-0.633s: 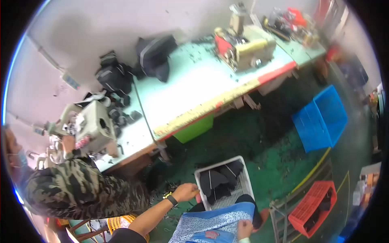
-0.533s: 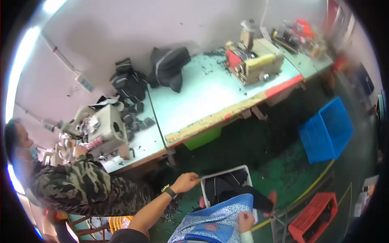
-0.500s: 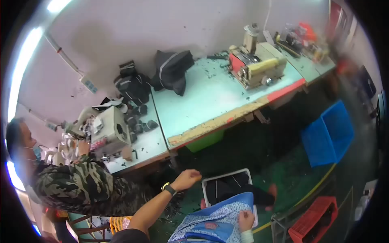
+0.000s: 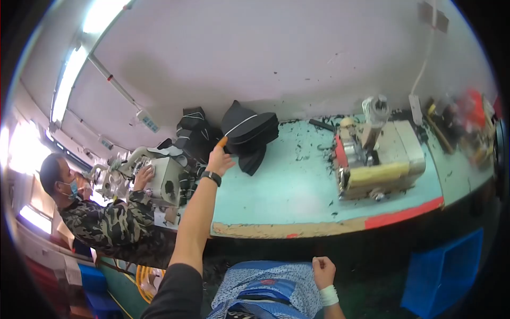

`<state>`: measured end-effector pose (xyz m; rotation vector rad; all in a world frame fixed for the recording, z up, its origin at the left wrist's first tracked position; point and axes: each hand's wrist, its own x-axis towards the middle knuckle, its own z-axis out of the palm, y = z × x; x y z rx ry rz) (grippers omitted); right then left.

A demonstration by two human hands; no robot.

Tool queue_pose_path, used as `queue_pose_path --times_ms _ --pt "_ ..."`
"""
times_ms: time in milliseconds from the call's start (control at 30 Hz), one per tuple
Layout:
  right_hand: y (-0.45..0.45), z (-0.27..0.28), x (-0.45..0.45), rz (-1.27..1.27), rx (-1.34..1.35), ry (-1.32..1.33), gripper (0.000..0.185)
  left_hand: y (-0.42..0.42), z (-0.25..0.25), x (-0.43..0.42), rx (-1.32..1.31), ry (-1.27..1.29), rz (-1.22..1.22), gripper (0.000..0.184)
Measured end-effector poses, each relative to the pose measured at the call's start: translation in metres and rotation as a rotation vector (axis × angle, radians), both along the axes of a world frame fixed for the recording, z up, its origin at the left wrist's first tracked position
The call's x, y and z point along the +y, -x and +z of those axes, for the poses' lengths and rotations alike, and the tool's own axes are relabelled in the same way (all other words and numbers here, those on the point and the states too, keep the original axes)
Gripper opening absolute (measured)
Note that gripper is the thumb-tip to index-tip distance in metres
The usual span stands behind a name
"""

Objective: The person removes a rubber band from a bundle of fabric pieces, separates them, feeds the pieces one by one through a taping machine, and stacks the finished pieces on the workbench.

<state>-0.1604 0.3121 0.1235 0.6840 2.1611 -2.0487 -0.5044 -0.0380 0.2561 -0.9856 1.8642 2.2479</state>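
The left hand [image 4: 220, 161] is held out, its fingers [image 4: 221, 142] loosely spread, beside the dark fabric pile [image 4: 251, 130] on the desk [image 4: 276, 196], left of a sewing machine [image 4: 390, 154]; whether the pile is touched cannot be told; the right hand [image 4: 323, 273] is held, curled, beside the blue apron [image 4: 244, 279]; whether anything is pinched in it cannot be told.

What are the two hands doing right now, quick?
Left hand: open, fingers spread by the black cloth; can't tell if touching.
Right hand: curled closed by the apron, nothing seen in it.
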Motion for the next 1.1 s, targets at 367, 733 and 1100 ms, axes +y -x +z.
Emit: queue_pose_path --times_ms 367,733,1100 --pt "-0.055 0.073 0.107 0.273 -0.158 -0.375 0.015 0.067 -0.031 -0.001 -0.149 -0.083 0.020 0.048" --pt "0.169 0.109 -0.060 0.588 0.267 -0.407 0.019 0.061 -0.071 0.004 0.157 -0.041 0.332 0.081" --pt "0.210 0.080 -0.184 0.738 0.959 -1.154 0.028 -0.151 -0.086 -0.004 0.218 0.148 -0.208 0.127"
